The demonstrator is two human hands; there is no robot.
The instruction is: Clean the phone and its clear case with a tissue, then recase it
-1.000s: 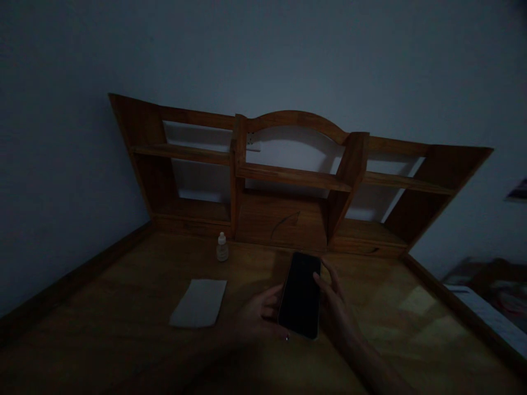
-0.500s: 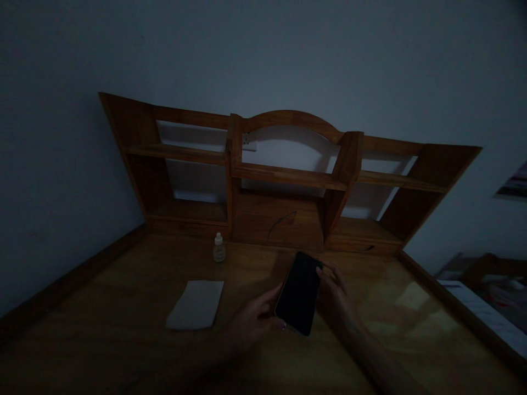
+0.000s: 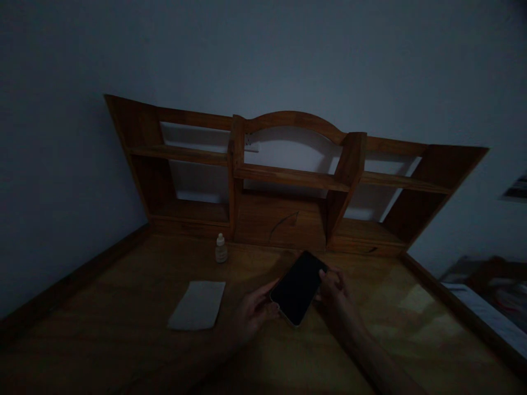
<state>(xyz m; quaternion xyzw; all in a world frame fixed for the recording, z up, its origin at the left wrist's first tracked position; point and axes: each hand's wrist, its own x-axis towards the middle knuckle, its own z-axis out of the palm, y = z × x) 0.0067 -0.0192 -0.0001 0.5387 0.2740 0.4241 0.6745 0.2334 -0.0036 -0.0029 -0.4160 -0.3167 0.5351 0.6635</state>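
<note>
A black phone (image 3: 297, 289) with a dark screen is held tilted above the wooden desk (image 3: 288, 362). My left hand (image 3: 254, 311) grips its lower left edge, fingers partly hidden beneath it. On its right edge is my right hand (image 3: 335, 288), with the thumb on the front near the upper corner. Left of my left hand, a white folded cloth or paper (image 3: 197, 305) lies flat on the desk. A small clear bottle with a white cap (image 3: 221, 249) stands upright behind the cloth.
A wooden shelf unit (image 3: 292, 175) stands along the back of the desk against the wall. Behind it shows a wall socket (image 3: 251, 144). Raised edges border the desk at left and right. Beyond the right edge is a white surface (image 3: 488, 312) with blurred items.
The phone has turned clockwise, its top leaning further right and its lower end shifted left. Both hands have moved with it and still hold it. The view has shifted slightly.
</note>
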